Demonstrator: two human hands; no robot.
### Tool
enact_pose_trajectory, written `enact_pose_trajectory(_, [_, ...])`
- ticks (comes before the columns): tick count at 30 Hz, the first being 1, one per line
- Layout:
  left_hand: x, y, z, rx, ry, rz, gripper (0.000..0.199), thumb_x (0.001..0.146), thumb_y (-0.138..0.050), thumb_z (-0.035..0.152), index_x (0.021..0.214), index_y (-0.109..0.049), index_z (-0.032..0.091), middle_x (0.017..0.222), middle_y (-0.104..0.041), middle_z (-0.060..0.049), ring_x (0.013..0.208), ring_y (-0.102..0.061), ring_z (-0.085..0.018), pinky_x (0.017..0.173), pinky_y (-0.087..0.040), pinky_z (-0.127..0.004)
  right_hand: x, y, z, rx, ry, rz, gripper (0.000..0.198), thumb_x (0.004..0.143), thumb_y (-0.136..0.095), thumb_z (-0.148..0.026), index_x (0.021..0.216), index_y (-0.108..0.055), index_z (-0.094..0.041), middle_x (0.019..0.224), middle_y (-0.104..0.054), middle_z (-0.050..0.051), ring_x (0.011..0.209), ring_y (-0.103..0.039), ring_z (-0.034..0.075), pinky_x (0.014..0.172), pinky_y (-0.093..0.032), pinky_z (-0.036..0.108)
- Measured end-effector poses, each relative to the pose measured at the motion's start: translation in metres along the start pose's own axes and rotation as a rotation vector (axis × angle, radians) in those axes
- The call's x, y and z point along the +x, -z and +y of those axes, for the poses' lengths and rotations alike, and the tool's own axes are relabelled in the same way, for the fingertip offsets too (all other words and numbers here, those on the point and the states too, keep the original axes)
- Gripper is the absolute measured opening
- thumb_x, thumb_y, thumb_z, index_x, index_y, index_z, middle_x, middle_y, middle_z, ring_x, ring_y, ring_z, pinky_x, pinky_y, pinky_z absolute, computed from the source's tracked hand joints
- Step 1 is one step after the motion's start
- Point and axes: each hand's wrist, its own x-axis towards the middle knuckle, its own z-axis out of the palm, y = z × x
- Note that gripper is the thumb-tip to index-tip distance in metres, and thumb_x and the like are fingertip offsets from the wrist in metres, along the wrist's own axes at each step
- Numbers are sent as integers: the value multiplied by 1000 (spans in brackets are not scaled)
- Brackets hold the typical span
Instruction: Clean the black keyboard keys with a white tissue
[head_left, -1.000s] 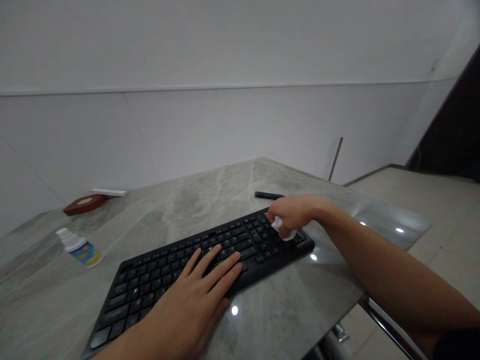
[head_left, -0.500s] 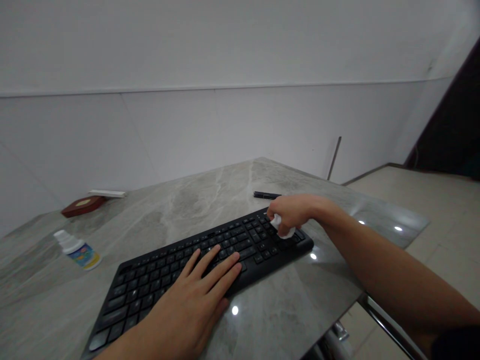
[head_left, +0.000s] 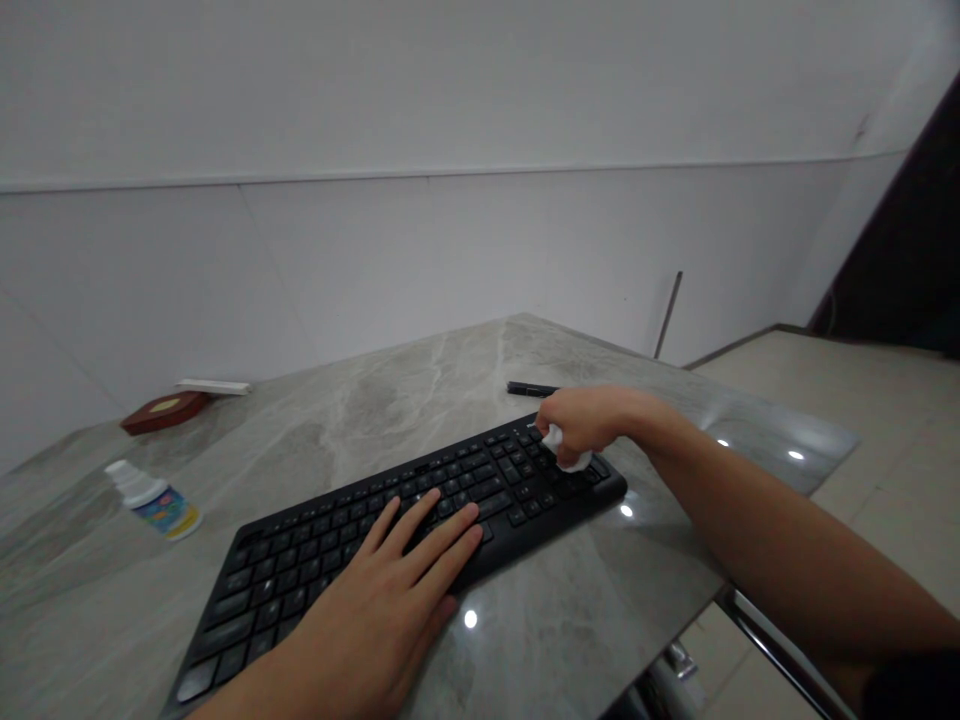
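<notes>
A black keyboard [head_left: 442, 480] lies at a slant across the grey marbled table. My left hand [head_left: 397, 590] rests flat on its middle keys, fingers spread and holding nothing. At the keyboard's far right end, my right hand [head_left: 589, 420] is closed around a crumpled white tissue [head_left: 574, 460]. The tissue is over the number keys, and part of it is hidden inside my fingers. Just behind that hand lies a black pen [head_left: 531, 389], its right end covered by the hand.
A white spray bottle [head_left: 154, 500] with a colourful label is on the table at the left. Behind it are a dark red wooden object [head_left: 165, 411] and a thin white bar [head_left: 214, 386]. A white wall [head_left: 420, 260] borders the table's back. The table's right edge drops to a tiled floor [head_left: 900, 440].
My right hand has shifted very slightly over the number keys with the tissue. My left hand has stayed in place on the keyboard.
</notes>
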Motion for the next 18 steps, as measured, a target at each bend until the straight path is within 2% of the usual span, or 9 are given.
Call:
enact_pose_trajectory(7, [0,0,0,8,6,6,58,104,-43,24,157,-23,30,161,-32,0,149,-26,-32,117,-33,-61,-2,0,3,-57,-28,-49,45,66,-70,-23,110,-72,-13,66,-68,4,54,-61,19,54,-41,28])
enact_pose_trajectory(14, [1,-1,0,21,-3,5,58,104,-42,25,158,-21,29,161,-31,1,149,-26,-34,115,-35,-64,1,2,9,-39,-98,-46,59,65,-71,-23,123,-65,-11,71,-70,6,56,-62,21,55,-41,29])
enact_pose_trajectory(18, [-3,0,1,71,8,-40,59,104,-41,22,158,-19,29,163,-25,3,148,-27,-35,113,-36,-66,-3,3,5,-53,-89,-44,60,66,-71,-20,125,-65,-9,70,-70,8,57,-63,22,53,-40,29])
